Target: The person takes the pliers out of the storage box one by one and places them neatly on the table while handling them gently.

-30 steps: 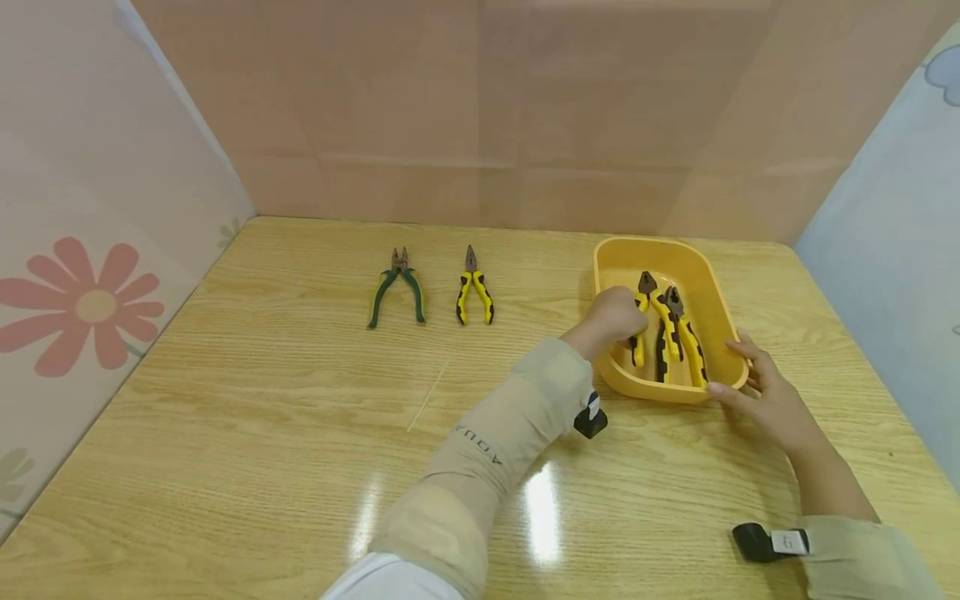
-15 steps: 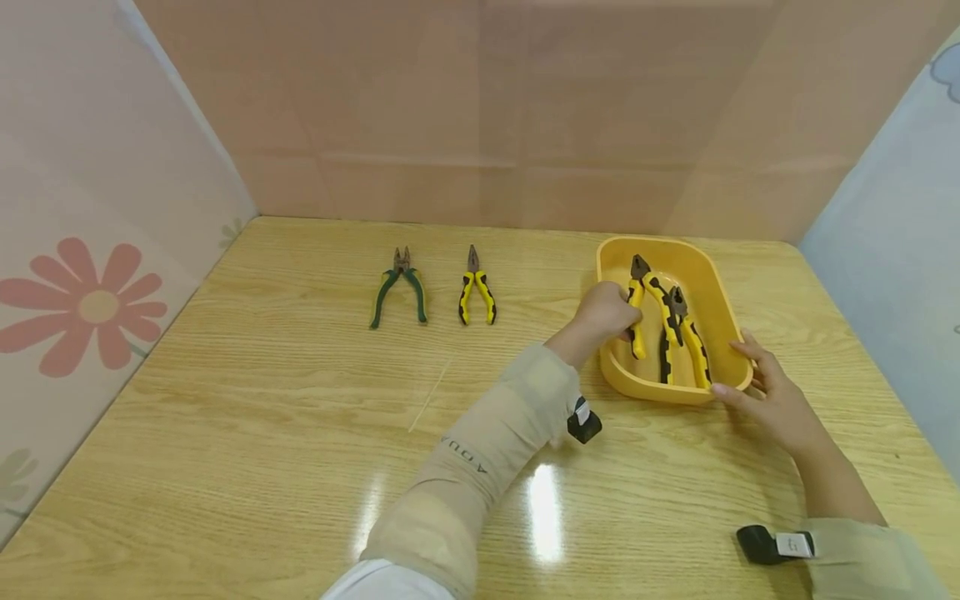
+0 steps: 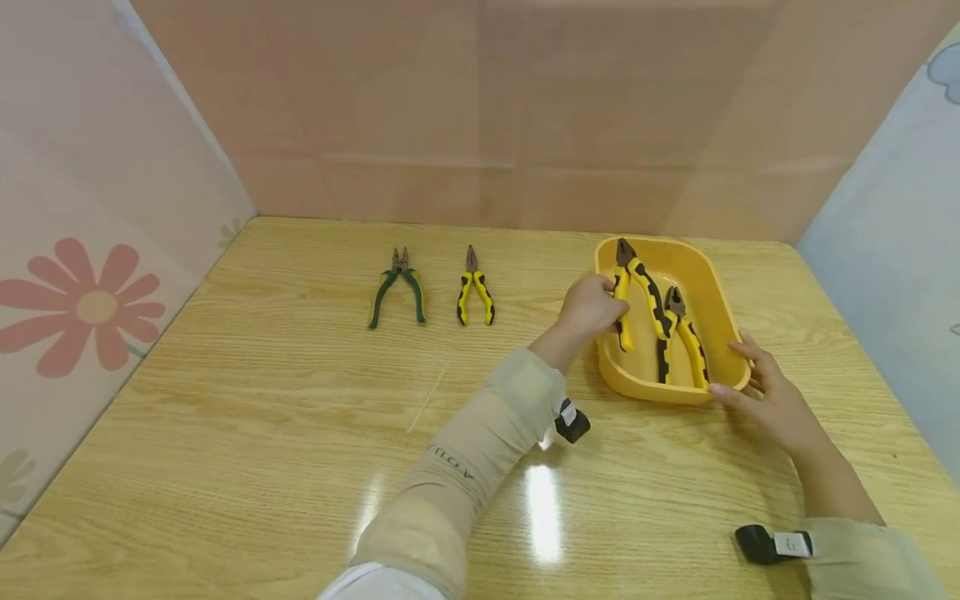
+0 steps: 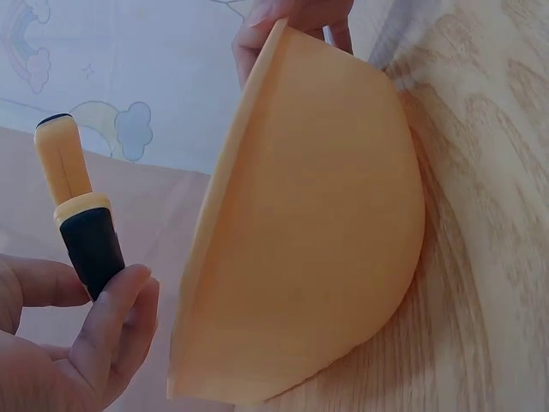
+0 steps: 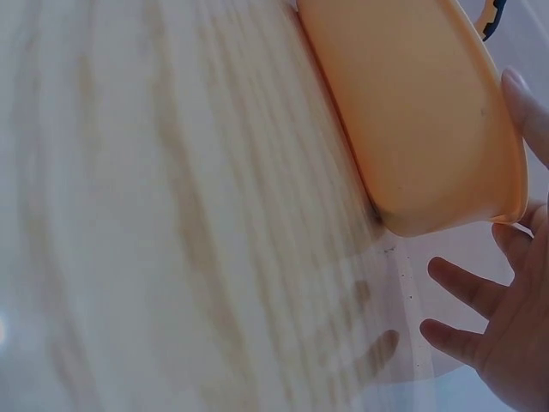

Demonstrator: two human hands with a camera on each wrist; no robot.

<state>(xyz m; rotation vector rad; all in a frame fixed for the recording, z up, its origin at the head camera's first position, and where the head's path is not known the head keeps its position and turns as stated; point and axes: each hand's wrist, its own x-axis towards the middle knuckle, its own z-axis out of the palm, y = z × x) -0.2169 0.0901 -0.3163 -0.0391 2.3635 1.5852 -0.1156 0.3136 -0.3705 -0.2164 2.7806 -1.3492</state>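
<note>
In the head view, my left hand (image 3: 588, 310) pinches one handle of yellow-and-black pliers (image 3: 651, 292), their dark head over the far left of the yellow bin (image 3: 656, 392). In the left wrist view, the handle (image 4: 93, 249) sits between thumb and fingers, above the bin's rim. Another pair of yellow-and-black pliers (image 3: 693, 346) lies in the bin, handles spread, partly overlapped by the held pair. My right hand (image 3: 772, 404) holds the bin's near right corner by the rim. Its other fingers are spread beside the outer wall in the right wrist view.
Left of the bin, green-handled pliers (image 3: 400, 287) and yellow-and-black long-nose pliers (image 3: 472, 287) lie side by side on the wooden table (image 3: 262, 417). A thin pale strip (image 3: 429, 396) lies nearer. A wall panel (image 3: 480, 125) stands behind the table.
My left hand has raised the pliers and moved them left and away from me, off the other pair's middle. The right hand and bin have stayed in place.
</note>
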